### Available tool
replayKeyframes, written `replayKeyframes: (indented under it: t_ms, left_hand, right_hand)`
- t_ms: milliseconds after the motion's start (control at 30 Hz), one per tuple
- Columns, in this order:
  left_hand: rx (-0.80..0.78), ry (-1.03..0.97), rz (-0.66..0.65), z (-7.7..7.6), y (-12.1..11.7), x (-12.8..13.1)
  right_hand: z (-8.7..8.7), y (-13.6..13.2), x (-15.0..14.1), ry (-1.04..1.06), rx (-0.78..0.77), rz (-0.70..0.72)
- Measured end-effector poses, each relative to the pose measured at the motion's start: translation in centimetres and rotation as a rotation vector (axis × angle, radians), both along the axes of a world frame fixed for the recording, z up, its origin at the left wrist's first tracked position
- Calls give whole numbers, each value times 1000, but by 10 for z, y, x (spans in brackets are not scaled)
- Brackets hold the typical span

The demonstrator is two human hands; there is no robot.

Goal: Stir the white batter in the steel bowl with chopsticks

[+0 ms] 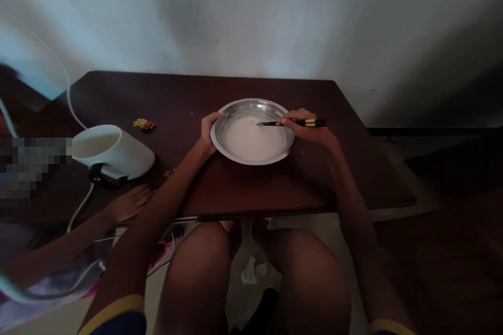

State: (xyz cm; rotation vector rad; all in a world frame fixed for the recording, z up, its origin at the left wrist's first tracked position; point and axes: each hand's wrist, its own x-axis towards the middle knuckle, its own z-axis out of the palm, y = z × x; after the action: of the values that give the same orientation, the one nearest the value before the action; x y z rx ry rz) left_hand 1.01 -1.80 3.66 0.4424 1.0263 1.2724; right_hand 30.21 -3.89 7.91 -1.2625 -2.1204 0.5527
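The metal bowl (261,107) sits near the centre of the frame, on the dark brown table (251,193), between the person's two hands. A pale, smooth-looking mixture (255,141) covers its bottom, and paler smears mark the inner wall.

The left hand (209,130) grips the bowl's left side: the thumb lies at the rim, while the other fingers are mostly hidden, so how far they reach beneath cannot be told. The right hand (301,121), at the bowl's right edge, is closed around dark chopsticks (310,122) with yellow bands near the back end. They lie nearly level in the picture, their tips pointing left over the bowl at the mixture; whether the tips dip below its surface is hard to tell.

Left of the bowl, well apart from it, a small yellow, white and red toy figure (143,124) lies on the table. Farther toward the left edge of the frame stands a white jug (135,152) with a dark part on its near side. A white cord (68,84) runs down from the upper left to behind the jug.

Just below the jug, another person's hand (131,201) rests at the table's near edge, fingers loosely spread and partly covered by the wearer's left forearm. A pale wall (255,21) fills the top of the frame. At the bottom centre, crumpled white paper (248,272) lies on the floor between the wearer's knees (198,261).
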Motion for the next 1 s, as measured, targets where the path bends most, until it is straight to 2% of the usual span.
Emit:
replayKeyframes:
  t_ms: [67,133,200,267,300,367,467,567,633,700,767,800,900,933,1000]
  left_hand:
    - [7,1,4,0,-1,0]
    - [13,-1,4,1,-2,1]
    - [20,-2,-4,1,-3,1]
    - [25,-5,-11,1,-3,1]
    - [27,-9,-14,1,-2,0]
    - [24,-20,-24,0,-1,-1]
    - [15,-27,-30,-1,0,-2]
    - [27,-29,-10,-3,0,-2]
    - [38,-38,-15,-3,1,-2]
    - [37,-38,-27,-3,1,-1]
    - [24,-27,-22,-3,1,-1]
    - [16,-20,-16,-3,1,-1]
    - [12,-4,-1,-2,1,0]
    - [17,-2,1,-2,1,0]
    - [22,-1,-2,-3,0,0]
  right_hand:
    - [9,-9,19,1,-23,28]
    - [17,-20,25,31,-88,169]
    - [17,-25,13,40,-138,310]
    - [10,-20,-7,42,-117,359]
    - [5,-15,-15,44,-90,332]
    - [0,-5,-17,34,-33,190]
    - [6,-4,10,19,-33,29]
    - [20,-17,31,56,-135,150]
    - [22,-21,22,65,-188,277]
    - [14,-17,2,56,-191,347]
    - [4,-7,-14,58,-139,306]
    - [0,-3,-15,51,-101,235]
    - [0,-1,8,17,-3,18]
    - [4,-4,18,9,-12,20]
    - [13,-12,31,20,-75,125]
